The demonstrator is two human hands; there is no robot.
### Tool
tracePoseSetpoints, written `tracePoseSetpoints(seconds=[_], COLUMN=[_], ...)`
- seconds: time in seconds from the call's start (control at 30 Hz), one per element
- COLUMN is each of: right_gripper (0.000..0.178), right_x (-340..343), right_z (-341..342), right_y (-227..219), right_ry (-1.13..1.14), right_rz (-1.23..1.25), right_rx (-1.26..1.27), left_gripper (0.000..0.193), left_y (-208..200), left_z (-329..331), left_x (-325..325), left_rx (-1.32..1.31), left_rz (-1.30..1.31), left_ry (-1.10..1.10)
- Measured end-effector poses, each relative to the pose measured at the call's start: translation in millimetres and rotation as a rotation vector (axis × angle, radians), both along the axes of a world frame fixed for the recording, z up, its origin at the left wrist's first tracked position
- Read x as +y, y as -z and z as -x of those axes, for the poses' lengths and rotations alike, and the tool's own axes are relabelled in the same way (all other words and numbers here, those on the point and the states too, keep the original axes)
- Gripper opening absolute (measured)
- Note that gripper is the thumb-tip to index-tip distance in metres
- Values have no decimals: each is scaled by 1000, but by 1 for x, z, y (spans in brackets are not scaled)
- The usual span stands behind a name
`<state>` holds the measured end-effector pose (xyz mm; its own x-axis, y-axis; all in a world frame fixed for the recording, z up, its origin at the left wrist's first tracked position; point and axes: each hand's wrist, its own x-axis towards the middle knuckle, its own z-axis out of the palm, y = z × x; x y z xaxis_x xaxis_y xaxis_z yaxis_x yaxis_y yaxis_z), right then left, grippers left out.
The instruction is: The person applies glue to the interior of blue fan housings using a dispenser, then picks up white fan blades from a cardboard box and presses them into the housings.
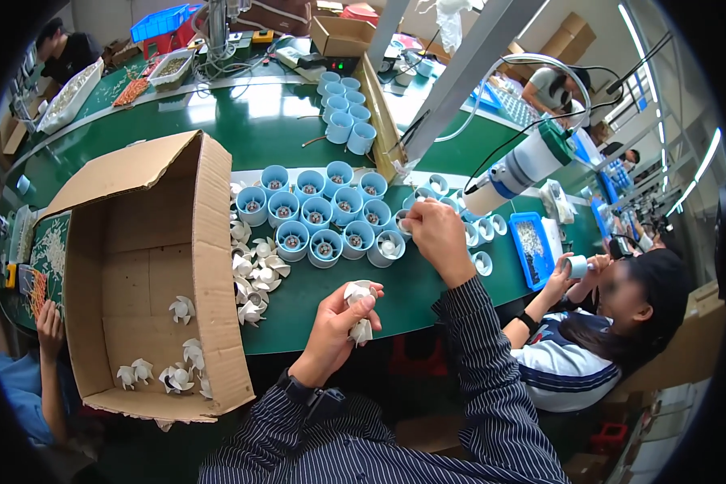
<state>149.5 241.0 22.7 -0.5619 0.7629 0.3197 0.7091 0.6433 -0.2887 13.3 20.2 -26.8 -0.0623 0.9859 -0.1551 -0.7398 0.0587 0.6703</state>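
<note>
My left hand [324,332] is closed around a couple of small white fan impellers [360,331], held just off the table's near edge. My right hand [442,238] reaches over the right end of a group of light blue cups [315,211], its fingers pinched together at the mouth of one cup. What those fingers hold, if anything, is hidden. Many cups show a metal motor part inside; a near one [386,248] has a white impeller in it. Loose white impellers [258,274] lie piled left of the cups.
A tilted cardboard box [227,323] with several impellers stands left. More blue cups [340,127] stand at the back. A white-and-green cylindrical tool [516,173] hangs at right, above a blue tray [531,274]. A co-worker at right holds a cup [577,267]; another person's hand [50,331] is far left.
</note>
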Motion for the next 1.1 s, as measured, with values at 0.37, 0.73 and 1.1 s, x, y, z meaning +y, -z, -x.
tracePoseSetpoints(seconds=[0.37,0.73,1.1], right_gripper=[21,31,12], right_x=[-116,-133,-96], right_z=[-4,-3,-9], right_y=[-32,-26,-16], right_ry=[-360,-625,-307], right_rz=[601,98,127], right_rx=[460,450,487], left_gripper=[31,52,53], left_y=[4,-13,-19], left_z=[15,12,21], left_x=[-13,-20,-33], left_rx=[906,1313,568], left_rz=[-208,-325,-31], left_ry=[-442,-652,-305])
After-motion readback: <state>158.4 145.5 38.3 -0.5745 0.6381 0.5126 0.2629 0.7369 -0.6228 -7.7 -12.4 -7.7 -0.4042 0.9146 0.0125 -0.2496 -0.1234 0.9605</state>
